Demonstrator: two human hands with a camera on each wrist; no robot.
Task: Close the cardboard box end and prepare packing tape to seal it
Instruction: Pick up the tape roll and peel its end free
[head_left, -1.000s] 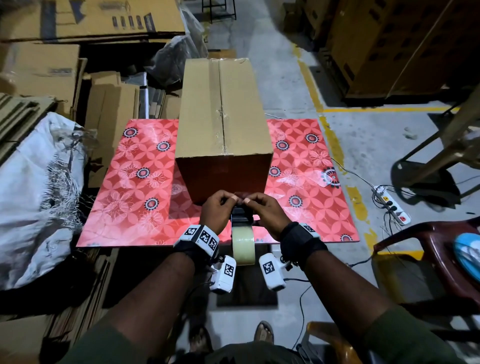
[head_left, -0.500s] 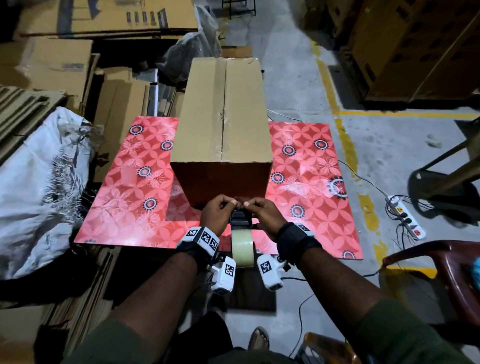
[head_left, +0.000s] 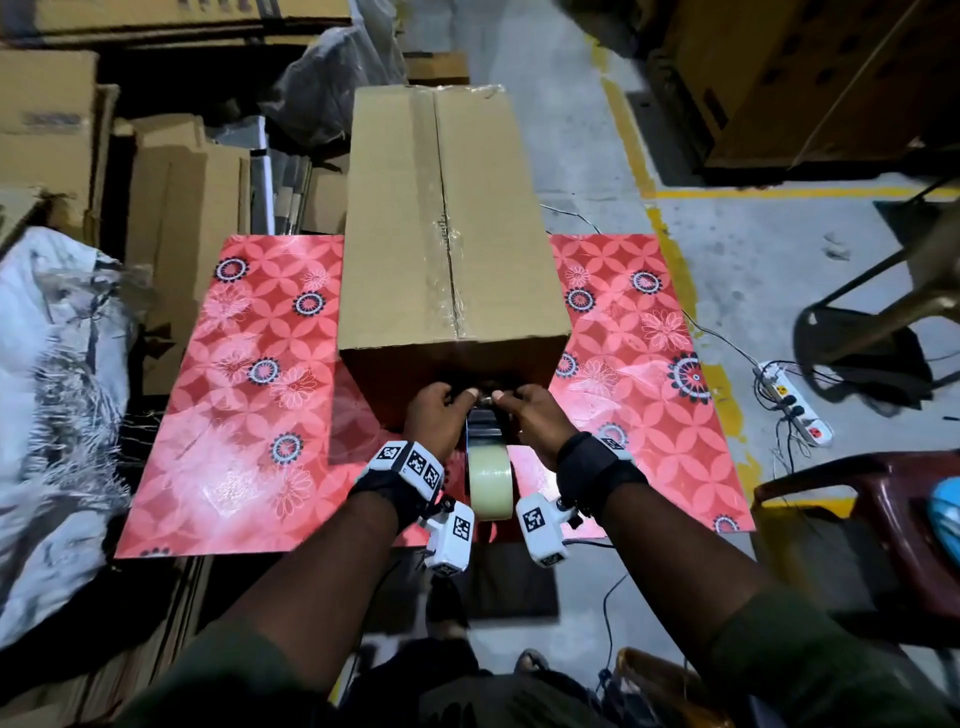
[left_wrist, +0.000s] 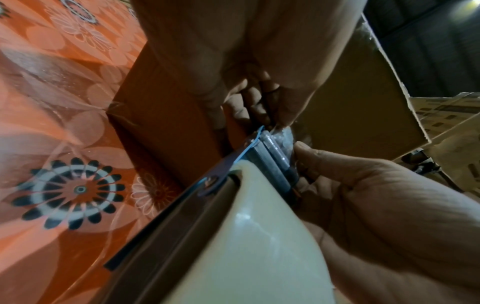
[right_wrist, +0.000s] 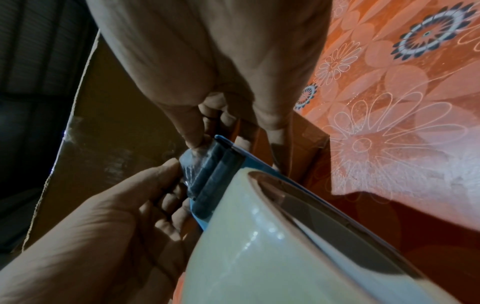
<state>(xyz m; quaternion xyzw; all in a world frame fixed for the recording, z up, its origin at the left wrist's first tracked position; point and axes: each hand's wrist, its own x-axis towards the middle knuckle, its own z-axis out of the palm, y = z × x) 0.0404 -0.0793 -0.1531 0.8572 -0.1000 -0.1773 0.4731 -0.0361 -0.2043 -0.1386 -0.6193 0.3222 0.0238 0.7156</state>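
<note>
Cardboard box (head_left: 447, 218): plain tan-brown. Bench (head_left: 234, 415): red, pale petal lattice, white-and-navy flower rings. Tape roll (head_left: 491, 486): pale cream, glossy. Tape dispenser (right_wrist: 233, 160): blue.

**A warehouse packing floor**

This was a storage or packing warehouse — stacks of flattened cardboard (head_left: 187, 218) and large brown cartons (head_left: 810, 78) lined both sides of a bare concrete floor (head_left: 753, 270) marked with yellow lane lines (head_left: 779, 193). A white woven sack (head_left: 47, 395) slumped at the left, a power strip (head_left: 792, 410) trailed cables across the floor, and a red floral sheet (head_left: 249, 395) covered the low counter — makeshift, not domestic.
</note>
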